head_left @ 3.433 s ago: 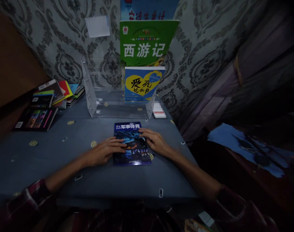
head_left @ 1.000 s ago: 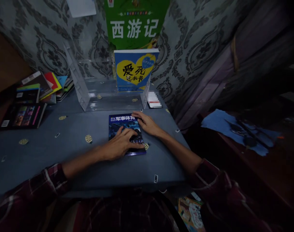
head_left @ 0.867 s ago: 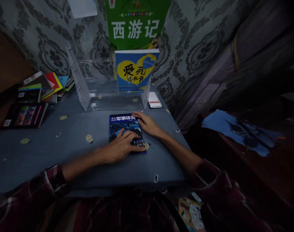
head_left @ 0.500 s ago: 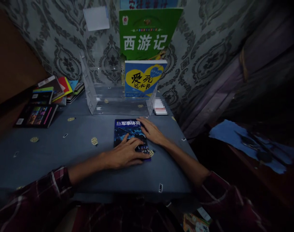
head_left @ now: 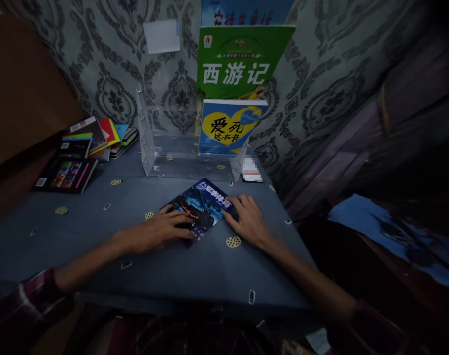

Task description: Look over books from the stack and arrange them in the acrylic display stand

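Observation:
A dark blue magazine (head_left: pixel 205 203) with white Chinese lettering lies face up and turned at an angle on the table. My left hand (head_left: pixel 163 229) rests over its lower left part, fingers spread across the cover. At the right corner, my right hand (head_left: pixel 248 217) touches the edge, its thumb apart from the slightly bent fingers. Both hands cover parts of the cover and its edges. Behind the magazine stands a clear plastic book rack (head_left: pixel 146 143). In the rack's right side are a blue book with a yellow heart (head_left: pixel 224 130), a green book (head_left: pixel 242 49) and another blue book (head_left: pixel 246 12).
Several stacked books (head_left: pixel 98 138) lie at the back left, with a dark book (head_left: pixel 67 175) in front of them. A small white item (head_left: pixel 252 171), partly blurred out, sits beside the rack. A blue cloth (head_left: pixel 361 212) with dark objects lies on a surface beyond the table's right edge.
The magazine has turned clockwise from nearly straight to slanted. My left hand has shifted left toward its lower corner, and my right hand stays at its right side. The camera view has shifted slightly.

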{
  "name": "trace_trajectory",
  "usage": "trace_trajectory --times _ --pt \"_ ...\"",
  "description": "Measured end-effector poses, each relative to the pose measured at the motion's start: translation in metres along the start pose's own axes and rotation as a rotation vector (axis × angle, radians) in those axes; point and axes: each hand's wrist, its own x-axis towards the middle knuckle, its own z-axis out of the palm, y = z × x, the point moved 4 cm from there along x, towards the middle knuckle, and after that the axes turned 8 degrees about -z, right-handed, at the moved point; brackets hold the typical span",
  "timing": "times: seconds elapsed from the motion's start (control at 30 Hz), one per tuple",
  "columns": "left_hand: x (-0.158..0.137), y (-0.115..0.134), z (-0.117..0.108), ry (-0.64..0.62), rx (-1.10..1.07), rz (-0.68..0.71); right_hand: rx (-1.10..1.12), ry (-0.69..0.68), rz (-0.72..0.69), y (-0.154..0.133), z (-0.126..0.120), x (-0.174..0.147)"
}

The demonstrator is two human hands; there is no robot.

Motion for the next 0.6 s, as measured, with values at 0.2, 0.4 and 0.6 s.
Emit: trace_trajectory --times 0.2,0.4,0.6 --pt "-0.029 -0.06 -0.007 0.162 -0.122 -0.267 -0.002 -0.022 -0.172 -0.036 -0.014 -0.035" --pt "-0.013 -0.091 -0.01 0.351 -0.247 -0.403 0.03 0.01 -0.126 -0.032 -0.021 -0.008" --pt "0.0 -0.11 -0.001 0.401 -0.222 -0.482 0.213 -0.019 -0.214 -0.028 0.005 0.025"
